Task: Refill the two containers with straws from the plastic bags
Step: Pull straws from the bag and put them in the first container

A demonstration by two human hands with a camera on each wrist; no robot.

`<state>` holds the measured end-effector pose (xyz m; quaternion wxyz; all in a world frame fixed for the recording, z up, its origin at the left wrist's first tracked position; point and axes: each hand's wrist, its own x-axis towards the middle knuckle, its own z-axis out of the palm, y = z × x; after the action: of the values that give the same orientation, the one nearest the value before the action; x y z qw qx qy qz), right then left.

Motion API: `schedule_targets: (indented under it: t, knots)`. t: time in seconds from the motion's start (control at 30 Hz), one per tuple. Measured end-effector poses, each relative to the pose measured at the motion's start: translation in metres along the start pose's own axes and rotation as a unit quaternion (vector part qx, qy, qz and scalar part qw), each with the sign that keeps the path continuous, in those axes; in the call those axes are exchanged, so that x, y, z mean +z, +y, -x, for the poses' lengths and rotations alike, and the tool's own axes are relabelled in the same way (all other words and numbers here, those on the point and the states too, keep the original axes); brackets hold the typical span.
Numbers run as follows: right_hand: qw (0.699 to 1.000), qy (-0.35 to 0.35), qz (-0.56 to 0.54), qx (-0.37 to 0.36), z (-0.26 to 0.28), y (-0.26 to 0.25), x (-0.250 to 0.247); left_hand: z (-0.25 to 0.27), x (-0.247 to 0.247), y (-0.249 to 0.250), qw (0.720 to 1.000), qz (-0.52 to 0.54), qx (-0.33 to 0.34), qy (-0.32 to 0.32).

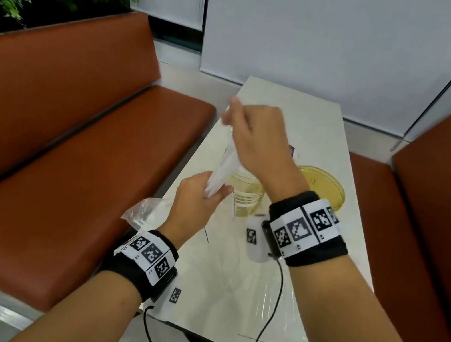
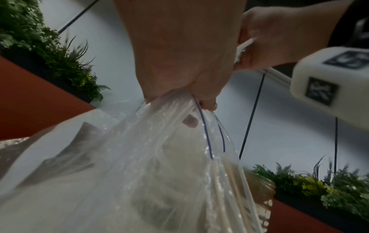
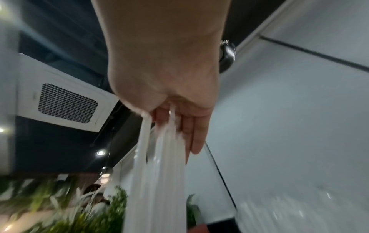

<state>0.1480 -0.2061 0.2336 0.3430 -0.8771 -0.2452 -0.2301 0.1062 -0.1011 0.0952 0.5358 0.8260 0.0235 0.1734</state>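
- White straws (image 1: 223, 170) form a bundle held aloft over the middle of the table (image 1: 326, 122), slanting from about 7 o'clock up toward 12.
- At the bundle's upper end, the right hand (image 1: 257, 137) has fingers and thumb curled round the straws; the right wrist view shows them running down out of that grip.
- At the lower end, the left hand (image 1: 197, 205) clamps the gathered mouth of the clear plastic bag (image 2: 151, 157), straws inside it.
- Directly beneath stands a clear cup-like container (image 1: 246, 198); a yellowish round container (image 1: 324, 185) sits just beside it at 2 o'clock.
- Neither container shows straws, though the hands hide part of them.
- Crumpled clear plastic (image 1: 140, 211) lies at the table's 9 o'clock edge.
- Judged from this, refilling is early: the first bundle looks to be leaving its bag, with both containers yet to be filled.
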Motion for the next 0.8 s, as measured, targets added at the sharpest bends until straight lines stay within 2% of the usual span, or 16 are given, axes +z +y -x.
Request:
schedule_targets:
  t: [0.07,0.1,0.17,0.23,0.3,0.33,0.4,0.47,0.6,0.7,0.8]
  knots:
    - [0.994,-0.073,-0.077,0.023,0.015,0.0,0.018,-0.002,0.003,0.002,1.0,0.02,0.002,0.008]
    - [0.988,-0.086,-0.121,0.041,0.02,0.0,0.023,-0.003,0.004,0.001,1.0,0.026,-0.002,0.013]
    - [0.967,-0.056,-0.234,0.08,0.024,0.001,0.029,-0.002,0.004,-0.001,0.999,0.03,-0.012,0.016]
    - [0.924,-0.001,-0.361,0.124,0.028,0.001,0.034,-0.002,0.004,-0.003,0.999,0.038,-0.025,0.021]
    - [0.885,0.016,-0.436,0.165,0.036,0.003,0.044,-0.001,0.002,-0.001,0.998,0.06,-0.026,0.019]
    - [0.881,0.008,-0.437,0.179,0.042,0.004,0.052,-0.001,0.001,0.001,0.997,0.072,-0.03,0.022]
    - [0.907,-0.005,-0.375,0.19,0.054,0.002,0.067,-0.001,0.002,0.004,0.996,0.079,-0.038,0.021]
    - [0.924,0.021,-0.324,0.202,0.055,0.0,0.077,-0.001,0.002,0.005,0.996,0.061,-0.046,0.051]
    - [0.906,0.063,-0.351,0.229,0.04,-0.011,0.079,0.003,0.004,0.001,0.992,0.096,-0.074,0.019]
    - [0.905,0.073,-0.374,0.19,0.018,-0.018,0.067,0.003,0.0,0.004,0.994,0.093,-0.064,0.004]
    - [0.904,0.114,-0.386,0.141,-0.019,-0.032,0.032,0.003,-0.005,0.005,0.992,0.111,-0.055,-0.001]
